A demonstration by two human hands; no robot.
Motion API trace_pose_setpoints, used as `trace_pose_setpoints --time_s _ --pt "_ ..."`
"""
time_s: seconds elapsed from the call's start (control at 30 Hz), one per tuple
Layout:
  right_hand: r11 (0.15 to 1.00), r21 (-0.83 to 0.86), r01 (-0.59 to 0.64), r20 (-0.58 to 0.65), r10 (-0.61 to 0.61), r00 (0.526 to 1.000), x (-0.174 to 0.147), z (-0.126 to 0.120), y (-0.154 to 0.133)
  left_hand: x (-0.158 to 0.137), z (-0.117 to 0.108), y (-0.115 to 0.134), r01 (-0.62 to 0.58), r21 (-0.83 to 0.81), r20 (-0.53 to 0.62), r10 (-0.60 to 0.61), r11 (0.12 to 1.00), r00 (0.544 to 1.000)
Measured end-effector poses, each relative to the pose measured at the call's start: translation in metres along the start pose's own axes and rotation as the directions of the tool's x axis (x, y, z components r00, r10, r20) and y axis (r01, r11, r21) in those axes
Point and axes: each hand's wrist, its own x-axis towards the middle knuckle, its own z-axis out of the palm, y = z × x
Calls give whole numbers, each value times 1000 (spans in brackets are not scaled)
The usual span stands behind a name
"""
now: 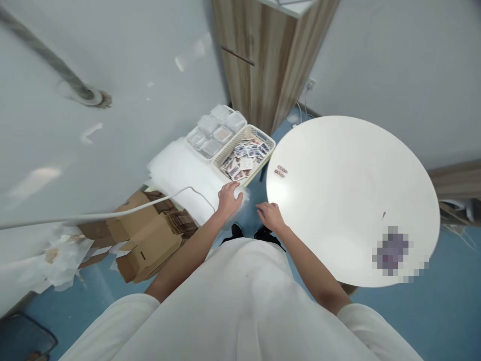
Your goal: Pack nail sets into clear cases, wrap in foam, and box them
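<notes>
My left hand [229, 199] hovers near the front end of a cream plastic basket [271, 144], fingers apart and nothing held. Inside the basket lies a jumbled heap of small printed cards [246, 159]. My right hand [271, 215] hangs by the left edge of a round white table [345, 190], its fingers loosely spread with nothing in them. On that table, near its left rim, is a small card with reddish-brown oval pieces [280, 171]. Behind the basket, a tray holds several clear plastic boxes [210, 130].
White sheeting [180, 170] covers the surface at left, crossed by a white cable [150, 201]. Opened cardboard boxes [150, 245] are stacked below it. A wood-grain cabinet [259, 60] stands in the corner. A blurred-out item [393, 250] lies on the table's right side.
</notes>
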Motion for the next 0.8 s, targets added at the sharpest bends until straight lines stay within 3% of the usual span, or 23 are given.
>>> trace_pose_setpoints --time_s 0.23,0.37,0.53,0.67,0.8 --pt "988 -37 153 -3 -153 988 57 6 -55 -23 -52 -69 80 -31 -103 -83 996 991" --pt "970 -58 238 23 -237 971 84 1 -86 -28 -74 -95 92 -39 -137 -97 995 986" --pt "960 -68 272 31 -271 962 110 -11 -101 -11 -80 -97 131 -158 -187 -160 979 969" --pt "965 -67 252 30 -251 968 132 -17 -93 10 -79 -88 106 -203 -157 -139 974 978" --pt "968 -40 246 -50 -248 967 170 -27 -80 40 -83 -92 130 -191 -140 -159 973 977"
